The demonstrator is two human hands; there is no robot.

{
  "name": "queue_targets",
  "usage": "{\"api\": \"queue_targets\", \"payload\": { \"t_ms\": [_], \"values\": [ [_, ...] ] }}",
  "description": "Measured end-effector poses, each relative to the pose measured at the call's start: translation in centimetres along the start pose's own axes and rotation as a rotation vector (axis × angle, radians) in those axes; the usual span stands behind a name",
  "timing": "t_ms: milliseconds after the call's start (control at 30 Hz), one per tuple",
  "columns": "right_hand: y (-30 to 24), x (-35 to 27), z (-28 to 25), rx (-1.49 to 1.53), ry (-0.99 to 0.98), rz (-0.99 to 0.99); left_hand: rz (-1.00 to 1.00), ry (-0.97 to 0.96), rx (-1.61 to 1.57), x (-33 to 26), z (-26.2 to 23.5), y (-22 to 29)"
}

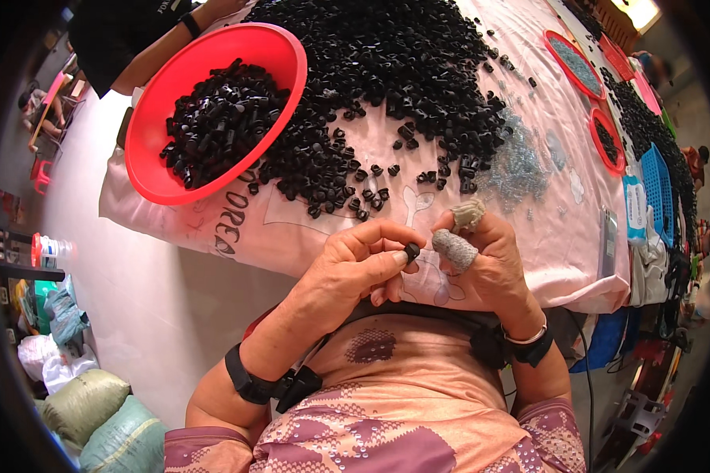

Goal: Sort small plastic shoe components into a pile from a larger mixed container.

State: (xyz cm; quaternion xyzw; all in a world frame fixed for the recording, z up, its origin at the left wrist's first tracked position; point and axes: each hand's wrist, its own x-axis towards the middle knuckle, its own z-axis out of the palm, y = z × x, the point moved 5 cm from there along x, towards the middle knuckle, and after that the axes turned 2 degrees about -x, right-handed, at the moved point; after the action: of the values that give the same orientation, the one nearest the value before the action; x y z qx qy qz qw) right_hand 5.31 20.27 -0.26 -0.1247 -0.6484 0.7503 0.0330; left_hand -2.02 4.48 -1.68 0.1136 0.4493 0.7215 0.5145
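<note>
Thumb and fingers of my left hand [363, 260] pinch a small black plastic piece [411, 251] above the near edge of the table. Close by on the right is my right hand [489, 256], its thumb and forefinger wrapped in grey coverings [455, 251]. Those two fingers are bent toward each other, and whatever lies between them is hidden. Beyond both hands spreads a large heap of small black plastic pieces [402, 63]. To the right of the heap lies a scatter of tiny shiny pale pieces [521, 169], too fine to name.
A red basin [294, 87] of black pieces stands at the left on the pink cloth [292, 248]. Smaller red trays [599, 87] and a blue basket [656, 193] are at the right. Another person's arm [162, 51] reaches in beyond the basin. Stuffed sacks [87, 406] lie lower left.
</note>
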Motion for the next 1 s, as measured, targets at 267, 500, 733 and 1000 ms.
{"api": "queue_targets", "payload": {
  "t_ms": [267,500,733,1000],
  "values": [
    [-0.2,-0.1,0.0,0.016,0.029,0.028,0.047,-0.019,-0.102,0.2,-0.4,-0.3],
    [-0.4,-0.3,0.5,0.051,0.008,0.022,0.024,0.046,-0.115,0.1,0.0,0.0],
    [-0.2,-0.4,1.1,0.105,-0.011,-0.007,0.052,0.031,-0.148,0.4,-0.3,-0.4],
    [-0.5,-0.6,1.7,0.013,0.026,-0.161,0.048,0.028,-0.132,0.4,-0.2,-0.5]
  ]
}}
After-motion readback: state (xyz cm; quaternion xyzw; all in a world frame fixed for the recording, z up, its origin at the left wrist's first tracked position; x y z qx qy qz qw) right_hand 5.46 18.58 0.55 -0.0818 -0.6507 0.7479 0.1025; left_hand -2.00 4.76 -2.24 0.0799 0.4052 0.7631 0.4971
